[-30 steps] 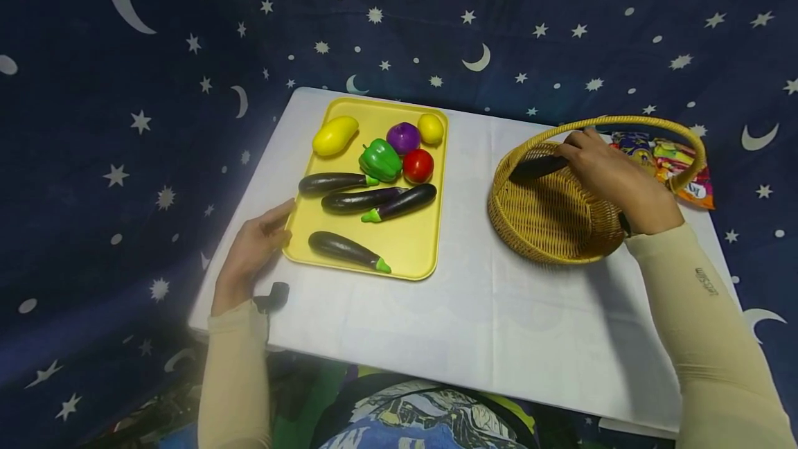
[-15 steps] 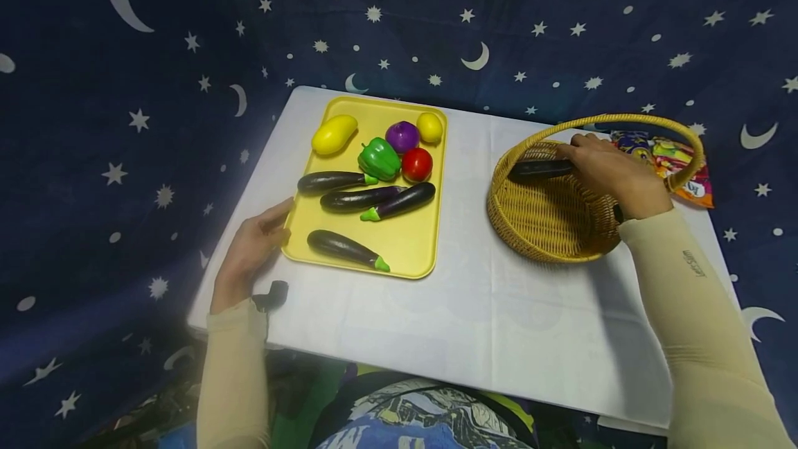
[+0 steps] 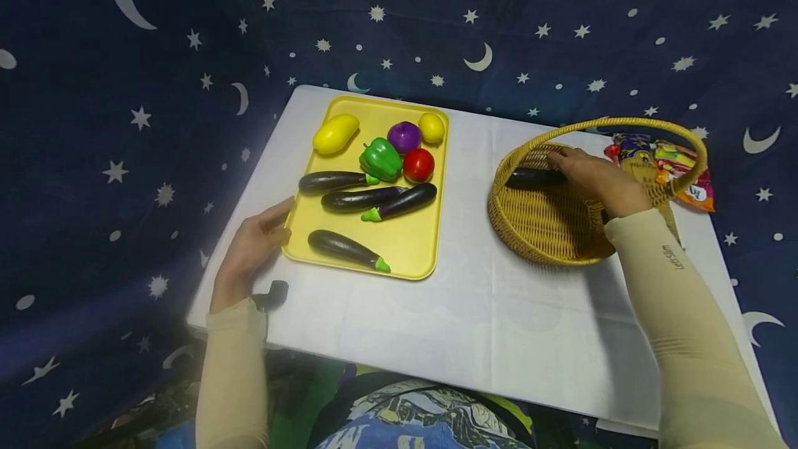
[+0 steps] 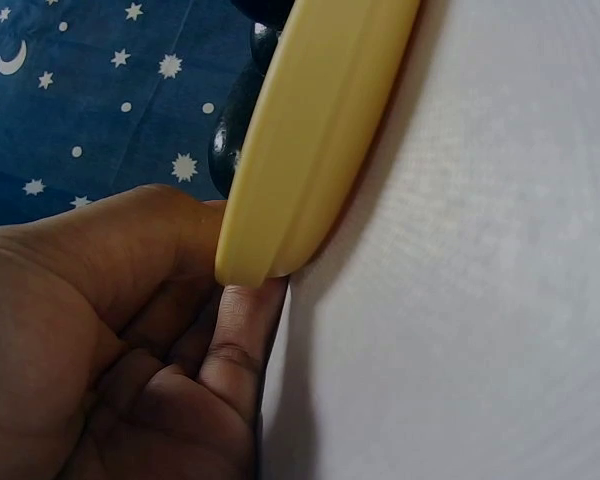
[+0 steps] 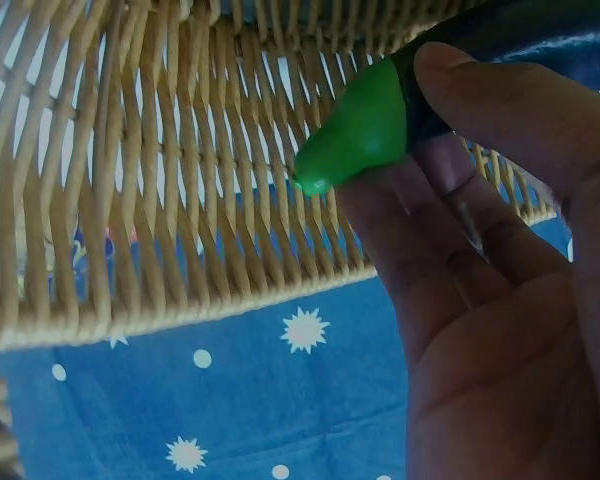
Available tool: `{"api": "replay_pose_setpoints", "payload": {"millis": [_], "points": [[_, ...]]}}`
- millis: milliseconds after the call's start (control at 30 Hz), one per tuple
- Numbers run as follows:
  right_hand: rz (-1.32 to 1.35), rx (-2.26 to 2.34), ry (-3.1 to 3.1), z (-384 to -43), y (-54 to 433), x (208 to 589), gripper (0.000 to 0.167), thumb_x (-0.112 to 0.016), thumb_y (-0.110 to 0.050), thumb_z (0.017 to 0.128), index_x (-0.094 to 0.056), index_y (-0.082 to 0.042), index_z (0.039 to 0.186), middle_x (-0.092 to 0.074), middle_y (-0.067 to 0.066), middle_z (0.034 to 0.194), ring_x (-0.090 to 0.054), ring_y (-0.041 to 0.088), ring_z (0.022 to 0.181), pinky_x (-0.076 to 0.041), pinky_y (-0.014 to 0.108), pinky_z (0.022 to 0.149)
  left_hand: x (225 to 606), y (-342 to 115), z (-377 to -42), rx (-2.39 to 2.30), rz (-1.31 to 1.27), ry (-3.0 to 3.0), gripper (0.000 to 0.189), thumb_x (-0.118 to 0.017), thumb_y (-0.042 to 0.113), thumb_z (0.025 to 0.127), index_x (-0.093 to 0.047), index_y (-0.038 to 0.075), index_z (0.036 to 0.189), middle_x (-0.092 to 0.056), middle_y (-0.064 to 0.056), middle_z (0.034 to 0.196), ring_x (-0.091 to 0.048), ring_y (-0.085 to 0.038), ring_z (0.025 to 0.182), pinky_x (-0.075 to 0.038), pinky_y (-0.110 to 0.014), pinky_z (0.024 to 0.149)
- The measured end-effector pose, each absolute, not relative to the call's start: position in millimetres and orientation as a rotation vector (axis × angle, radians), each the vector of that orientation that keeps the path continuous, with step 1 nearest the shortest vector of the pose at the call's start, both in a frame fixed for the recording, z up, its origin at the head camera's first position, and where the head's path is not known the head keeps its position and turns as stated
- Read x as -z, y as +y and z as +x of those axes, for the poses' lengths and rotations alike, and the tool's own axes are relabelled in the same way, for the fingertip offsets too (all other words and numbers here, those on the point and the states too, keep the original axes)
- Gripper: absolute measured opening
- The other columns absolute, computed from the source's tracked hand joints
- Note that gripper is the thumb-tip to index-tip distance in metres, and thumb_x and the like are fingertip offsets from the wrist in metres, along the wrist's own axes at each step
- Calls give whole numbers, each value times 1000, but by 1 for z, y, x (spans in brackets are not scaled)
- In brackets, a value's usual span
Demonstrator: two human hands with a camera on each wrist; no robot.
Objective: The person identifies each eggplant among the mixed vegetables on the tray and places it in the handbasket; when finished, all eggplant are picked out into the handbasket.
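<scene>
In the head view my right hand (image 3: 601, 179) reaches into a round wicker basket (image 3: 514, 234) with an arched handle. It holds a dark purple eggplant (image 3: 530, 178) low against the far inner wall. Thumb and fingers lie round the eggplant beside its green cap (image 5: 365, 130) in the right wrist view. My left hand (image 3: 252, 244) is at the left edge of a yellow tray (image 3: 408, 251); thumb and a finger pinch the rim (image 4: 310, 130) in the left wrist view. Several eggplants (image 3: 346, 248) lie on the tray.
On the tray are a yellow mango (image 3: 335, 134), a green bell pepper (image 3: 382, 159), a purple round vegetable (image 3: 404, 137), a lemon (image 3: 431, 128) and a tomato (image 3: 419, 165). Colourful snack packets (image 3: 686, 172) lie behind the basket on the white-covered table (image 3: 399, 324).
My right hand has moved left within the basket, and the eggplant has gone from slanted to nearly level. The left hand and tray stay in place.
</scene>
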State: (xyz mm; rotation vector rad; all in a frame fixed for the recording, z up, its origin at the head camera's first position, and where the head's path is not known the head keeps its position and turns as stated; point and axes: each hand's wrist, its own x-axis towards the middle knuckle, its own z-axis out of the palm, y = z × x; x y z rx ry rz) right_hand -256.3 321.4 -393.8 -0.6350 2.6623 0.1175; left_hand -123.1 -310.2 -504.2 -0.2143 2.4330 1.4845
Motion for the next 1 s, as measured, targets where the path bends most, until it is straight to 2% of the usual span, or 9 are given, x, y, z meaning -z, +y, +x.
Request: {"api": "replay_pose_setpoints", "payload": {"millis": [133, 400, 633, 800, 1000], "points": [[-638, -106, 2654, -258, 324, 399, 28, -49, 13, 101, -48, -6, 121, -57, 30, 135, -54, 54, 135, -53, 70, 103, 503, -310, -123, -1473, -219, 2451, 68, -68, 11, 100, -48, 35, 160, -48, -4, 167, -34, -34, 163, -26, -58, 135], [-614, -94, 2626, -263, 323, 404, 24, -52, 12, 98, -47, -4, 115, -59, 24, 118, -59, 46, 123, -53, 65, 102, 503, -310, -124, -1467, -226, 2434, 68, -67, 12, 100, -47, 35, 161, -48, -3, 167, -32, -33, 164, -24, -58, 136], [-568, -80, 2608, -262, 324, 407, 35, -51, 11, 99, -48, -4, 130, -59, 29, 130, -54, 51, 133, -47, 71, 112, 502, -310, -124, -1447, -214, 2458, 67, -68, 13, 100, -47, 33, 161, -49, -5, 166, -33, -35, 163, -23, -59, 136], [-509, -59, 2593, -263, 324, 409, 39, -52, 11, 99, -47, -5, 134, -57, 31, 135, -51, 52, 135, -44, 74, 115, 503, -310, -123, -1459, -224, 2450, 68, -68, 12, 100, -47, 34, 161, -49, -4, 166, -33, -34, 163, -23, -58, 136], [-428, -61, 2563, -264, 323, 411, 54, -53, 6, 101, -40, -4, 152, -44, 38, 154, -38, 58, 148, -35, 77, 121, 505, -310, -123, -1486, -236, 2421, 69, -67, 11, 100, -47, 35, 161, -48, -3, 167, -31, -32, 164, -22, -57, 137]]}}
